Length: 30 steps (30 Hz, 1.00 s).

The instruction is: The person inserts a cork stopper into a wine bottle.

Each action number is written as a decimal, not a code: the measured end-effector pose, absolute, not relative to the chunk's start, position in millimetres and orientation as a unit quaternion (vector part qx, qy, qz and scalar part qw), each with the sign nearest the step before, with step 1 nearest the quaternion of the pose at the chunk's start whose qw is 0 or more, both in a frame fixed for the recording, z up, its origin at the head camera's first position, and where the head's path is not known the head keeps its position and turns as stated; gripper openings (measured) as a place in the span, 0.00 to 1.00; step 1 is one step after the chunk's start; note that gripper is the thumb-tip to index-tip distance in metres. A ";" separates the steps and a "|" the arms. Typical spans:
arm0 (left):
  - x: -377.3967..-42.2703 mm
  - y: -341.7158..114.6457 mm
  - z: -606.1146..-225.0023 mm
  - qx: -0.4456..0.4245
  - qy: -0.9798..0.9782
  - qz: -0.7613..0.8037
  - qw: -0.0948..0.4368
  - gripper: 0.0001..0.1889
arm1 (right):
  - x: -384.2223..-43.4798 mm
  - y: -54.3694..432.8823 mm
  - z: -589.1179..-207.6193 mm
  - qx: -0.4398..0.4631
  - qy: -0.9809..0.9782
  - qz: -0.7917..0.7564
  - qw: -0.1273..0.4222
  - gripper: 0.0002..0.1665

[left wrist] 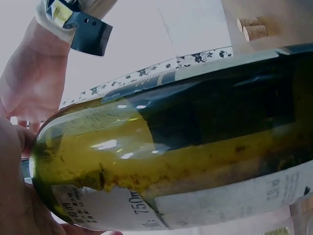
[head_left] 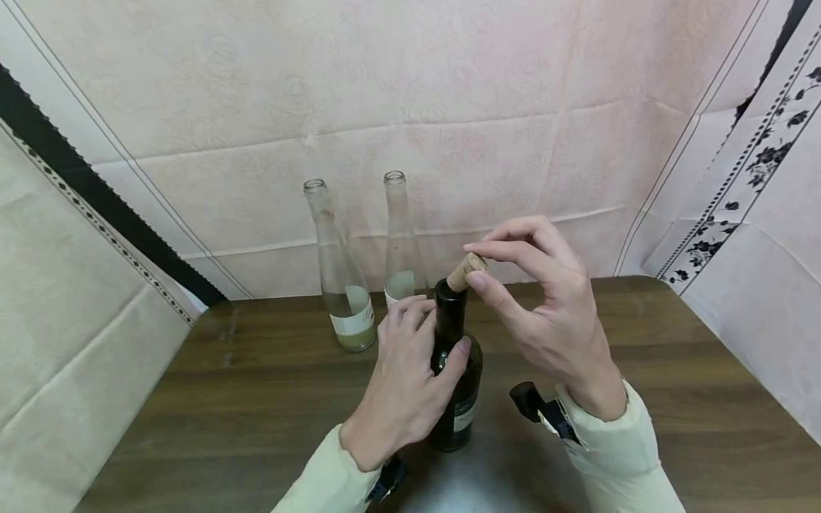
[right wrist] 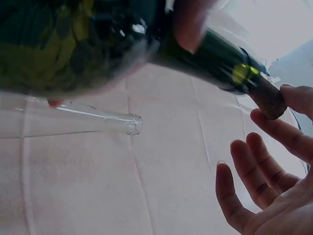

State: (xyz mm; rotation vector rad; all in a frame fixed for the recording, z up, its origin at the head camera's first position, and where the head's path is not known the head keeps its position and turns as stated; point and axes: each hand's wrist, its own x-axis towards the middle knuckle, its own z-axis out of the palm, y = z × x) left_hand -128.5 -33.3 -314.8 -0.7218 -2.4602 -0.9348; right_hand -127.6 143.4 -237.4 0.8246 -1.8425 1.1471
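A dark green wine bottle (head_left: 451,356) stands upright on the wooden table, a torn white label (left wrist: 205,205) showing in the left wrist view. My left hand (head_left: 410,374) grips it around the shoulder, thumb on the near side and fingers behind the neck. Between thumb and forefinger my right hand (head_left: 554,306) pinches a cork (head_left: 467,272) by its upper end. The cork leans to the right, its lower end at the bottle's mouth. In the right wrist view, the other fingers (right wrist: 257,174) of this hand are spread apart from the cork (right wrist: 269,100).
Two clear glass bottles stand behind, one on the left (head_left: 343,278) with some yellowish liquid, the other (head_left: 400,242) partly hidden by my left hand. Two more corks (left wrist: 254,30) lie on the table in the left wrist view. A patterned cloth (head_left: 449,128) hangs behind the table.
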 end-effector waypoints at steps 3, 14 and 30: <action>-127.5 -28.4 -314.4 -0.265 -0.883 -0.329 0.207 0.20 | -127.2 142.0 -236.4 0.334 -0.729 0.442 0.403 0.13; -126.0 -23.2 -315.1 -0.268 -0.882 -0.322 0.214 0.19 | -122.3 150.0 -233.6 0.345 -0.749 0.370 0.428 0.18; -125.1 -25.9 -315.4 -0.262 -0.888 -0.314 0.211 0.21 | -126.1 142.6 -240.9 0.347 -0.783 0.328 0.399 0.18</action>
